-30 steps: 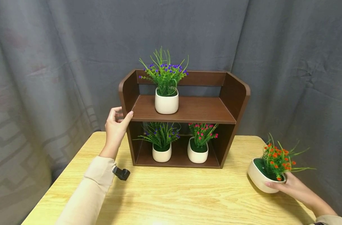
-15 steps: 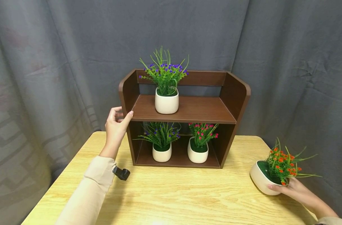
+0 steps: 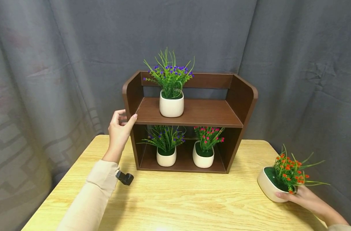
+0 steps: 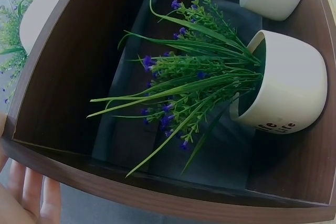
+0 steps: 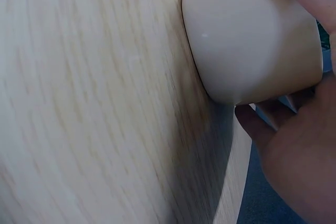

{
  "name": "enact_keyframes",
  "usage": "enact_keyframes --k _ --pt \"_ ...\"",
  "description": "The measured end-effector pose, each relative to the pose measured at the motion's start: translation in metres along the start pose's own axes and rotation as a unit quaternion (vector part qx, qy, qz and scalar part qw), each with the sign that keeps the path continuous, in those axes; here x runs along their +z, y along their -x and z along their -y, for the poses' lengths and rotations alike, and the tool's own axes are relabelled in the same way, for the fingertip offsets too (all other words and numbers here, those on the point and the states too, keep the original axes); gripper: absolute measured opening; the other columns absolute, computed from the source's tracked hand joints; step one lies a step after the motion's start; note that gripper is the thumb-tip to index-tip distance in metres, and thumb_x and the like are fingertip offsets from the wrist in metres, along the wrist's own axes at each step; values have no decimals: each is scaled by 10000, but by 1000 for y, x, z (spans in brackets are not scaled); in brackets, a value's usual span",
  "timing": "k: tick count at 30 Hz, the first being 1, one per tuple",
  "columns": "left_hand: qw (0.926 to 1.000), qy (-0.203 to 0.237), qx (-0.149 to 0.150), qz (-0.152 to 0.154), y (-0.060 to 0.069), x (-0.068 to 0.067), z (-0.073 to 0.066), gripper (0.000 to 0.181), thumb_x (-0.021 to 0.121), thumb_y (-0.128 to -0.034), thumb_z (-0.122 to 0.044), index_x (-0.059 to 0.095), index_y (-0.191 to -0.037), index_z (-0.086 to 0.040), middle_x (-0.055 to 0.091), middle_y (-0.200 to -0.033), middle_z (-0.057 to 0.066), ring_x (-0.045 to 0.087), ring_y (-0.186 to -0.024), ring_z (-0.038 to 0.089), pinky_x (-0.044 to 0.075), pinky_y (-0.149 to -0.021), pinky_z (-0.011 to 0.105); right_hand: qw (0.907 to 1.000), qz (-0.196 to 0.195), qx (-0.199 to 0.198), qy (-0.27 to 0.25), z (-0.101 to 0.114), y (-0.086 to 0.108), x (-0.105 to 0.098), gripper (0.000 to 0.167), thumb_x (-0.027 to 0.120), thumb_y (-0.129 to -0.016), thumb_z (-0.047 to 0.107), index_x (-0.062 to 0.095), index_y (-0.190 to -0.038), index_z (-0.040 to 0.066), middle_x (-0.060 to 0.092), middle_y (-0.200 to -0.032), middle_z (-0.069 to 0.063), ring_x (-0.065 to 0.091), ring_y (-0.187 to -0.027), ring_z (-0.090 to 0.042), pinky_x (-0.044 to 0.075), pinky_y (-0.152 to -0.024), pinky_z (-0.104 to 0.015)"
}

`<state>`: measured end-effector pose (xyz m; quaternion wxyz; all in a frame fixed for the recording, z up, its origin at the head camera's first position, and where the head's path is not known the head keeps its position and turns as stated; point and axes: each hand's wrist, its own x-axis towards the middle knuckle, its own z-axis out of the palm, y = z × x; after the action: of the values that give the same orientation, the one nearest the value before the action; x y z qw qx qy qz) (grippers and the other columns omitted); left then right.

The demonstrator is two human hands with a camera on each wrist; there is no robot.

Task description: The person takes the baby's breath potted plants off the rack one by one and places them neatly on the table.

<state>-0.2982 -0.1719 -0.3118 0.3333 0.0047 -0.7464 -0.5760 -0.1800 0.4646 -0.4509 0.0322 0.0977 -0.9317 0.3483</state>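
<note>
1. we find the orange-flowered pot far to the right on the desk, close to its side edge and well apart from the brown shelf.
2. we see the right hand gripping that pot, parted just wide enough to span it: thumb on the near wall below the rim, fingers round the opposite side. in the right wrist view the base seems to meet the desk, but we cannot tell how much weight rests there.
3. we judge the pot stiff, light enough for one hand, and rather slippery, its wall being smooth and rounded; if it is ceramic, a knock could chip it.
4. we would take hold of the wall, low and on two opposite sides, and leave the stems alone: they look thin and springy, likely to bend or pull loose.
5. we see the left hand pinching the shelf's left side panel, thumb on the front edge, fingers behind the outer face.
6. we count three similar pots on the shelf: a purple-flowered pot above, a second purple one and a pink one below.
</note>
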Motion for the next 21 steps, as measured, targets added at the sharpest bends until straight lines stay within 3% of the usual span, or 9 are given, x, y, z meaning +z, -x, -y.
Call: enact_keyframes --k 3,8,11,14,18,21 --pt "10000 -3 -3 -19 0 0 0 442 771 -873 -408 634 -1218 -168 589 -992 1 580 -817 170 489 -675 273 10000 31 14 30 0 0 0 773 641 -972 220 188 -1550 -23 389 -1457 -50 312 -1123 218 318 -817 -65" --pt "10000 27 42 -46 0 1 0 432 773 -879 -378 638 -1214 -143 590 -975 -2 581 -797 163 484 -656 242 9999 1 -123 -20 -3 0 0 757 638 -967 201 200 -1545 -17 352 -1381 237 334 -1137 189 322 -830 -67" --pt "10000 41 47 -56 1 1 0 426 776 -878 -370 640 -1211 -142 588 -965 -5 581 -793 170 481 -650 242 9999 105 27 -44 -2 1 -2 788 622 -978 225 153 -1565 -15 352 -1477 84 297 -1125 229 313 -823 -62" --pt "10000 26 47 -64 1 1 0 420 776 -877 -370 642 -1208 -149 589 -960 -7 582 -793 169 483 -649 243 9993 237 279 114 2 2 -5 788 615 -984 266 175 -1547 -67 366 -1484 -224 335 -1072 218 372 -794 -110" --pt "10000 -3 59 -68 1 1 0 419 773 -879 -370 641 -1210 -150 590 -959 -7 580 -793 164 483 -647 242 9975 317 528 354 6 2 -13 780 628 -979 308 236 -1502 -117 448 -1376 -338 382 -981 183 418 -733 -165" --pt "10000 -10 64 -68 0 1 0 423 770 -881 -372 640 -1214 -146 592 -964 0 579 -795 164 482 -655 244 9962 377 649 452 6 2 -19 794 622 -985 328 223 -1507 -116 404 -1405 -373 425 -1070 109 438 -765 -212"
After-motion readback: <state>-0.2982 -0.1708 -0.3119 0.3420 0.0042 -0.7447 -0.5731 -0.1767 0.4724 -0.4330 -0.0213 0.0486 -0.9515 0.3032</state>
